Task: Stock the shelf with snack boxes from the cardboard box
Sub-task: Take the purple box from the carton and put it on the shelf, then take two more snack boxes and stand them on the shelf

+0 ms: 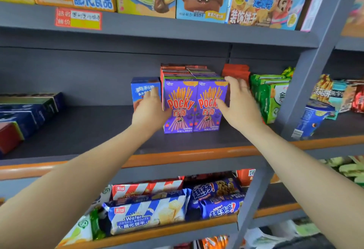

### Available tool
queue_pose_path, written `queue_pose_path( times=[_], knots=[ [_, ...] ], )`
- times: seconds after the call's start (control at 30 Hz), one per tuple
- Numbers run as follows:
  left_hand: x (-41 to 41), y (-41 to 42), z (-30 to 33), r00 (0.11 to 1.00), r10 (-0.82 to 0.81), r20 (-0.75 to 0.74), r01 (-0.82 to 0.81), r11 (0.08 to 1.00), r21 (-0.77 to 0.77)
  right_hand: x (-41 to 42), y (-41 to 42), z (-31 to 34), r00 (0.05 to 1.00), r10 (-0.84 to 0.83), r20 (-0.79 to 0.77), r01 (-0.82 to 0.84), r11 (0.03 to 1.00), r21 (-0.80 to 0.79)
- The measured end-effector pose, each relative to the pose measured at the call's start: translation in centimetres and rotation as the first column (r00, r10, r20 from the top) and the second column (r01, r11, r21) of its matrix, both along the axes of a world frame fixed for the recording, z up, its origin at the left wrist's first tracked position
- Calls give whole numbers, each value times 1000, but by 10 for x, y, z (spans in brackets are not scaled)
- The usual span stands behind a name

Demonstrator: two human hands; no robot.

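Two purple Pocky boxes (pixel 194 107) stand upright side by side on the dark middle shelf (pixel 88 128), at the front of two rows of like boxes. My left hand (pixel 149 109) presses flat against the left side of the left box. My right hand (pixel 234 101) lies against the right side of the right box, fingers on its top corner and thumb on its front face. The cardboard box is out of view.
A blue snack box (pixel 141 89) stands just left of the Pocky rows. Green packets (pixel 269 97) and red boxes (pixel 236 71) sit to the right. Dark blue boxes (pixel 25 114) lie far left. A grey upright post (pixel 307 83) bounds the bay on the right.
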State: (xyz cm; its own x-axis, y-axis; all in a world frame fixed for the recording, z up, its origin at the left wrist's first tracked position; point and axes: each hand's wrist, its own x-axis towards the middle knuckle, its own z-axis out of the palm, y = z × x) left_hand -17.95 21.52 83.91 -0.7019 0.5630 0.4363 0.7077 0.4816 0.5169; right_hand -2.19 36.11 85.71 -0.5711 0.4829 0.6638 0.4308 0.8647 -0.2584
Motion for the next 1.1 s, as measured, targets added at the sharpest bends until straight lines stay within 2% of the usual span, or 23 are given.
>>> queue_pose_path(
  times=[0.07,0.13,0.23,0.3,0.37,0.43,0.53,0.67,0.73,0.8,0.9,1.03,1.1],
  knots=[
    [15,-14,3,990,10,-142,0,997,71,18,-12,-2,996,93,15,-94,985,143],
    [33,-31,2,945,-49,-322,90,990,113,35,-25,-7,973,224,54,-231,951,207],
    [60,-58,-16,833,-188,-521,239,970,33,55,-47,-21,891,436,125,-450,884,127],
    [80,-74,-39,780,-246,-575,262,963,-57,65,-61,-38,837,520,170,-539,837,92],
    [100,-91,-67,772,-276,-573,256,960,-117,71,-72,-60,789,572,226,-597,800,58],
    [117,-108,-101,805,-312,-504,267,950,-162,76,-81,-87,739,606,293,-624,780,-41],
    [134,-136,-161,881,-359,-309,273,918,-288,82,-93,-139,620,659,425,-626,743,-239],
    [141,-169,-250,940,-338,-42,272,819,-506,91,-109,-231,458,676,577,-474,735,-484],
    [143,-183,-294,962,-238,131,270,795,-544,92,-117,-288,406,688,601,-398,725,-562],
    [141,-197,-347,951,-114,287,252,825,-506,94,-129,-352,372,702,607,-287,709,-644],
    [139,-218,-437,908,11,418,226,828,-512,96,-151,-462,364,678,639,-116,714,-691],
    [137,-243,-560,857,88,507,229,817,-529,98,-195,-618,342,667,662,88,678,-730],
    [133,-257,-618,836,103,539,241,814,-529,94,-219,-692,317,688,652,104,658,-746]
  ],
)
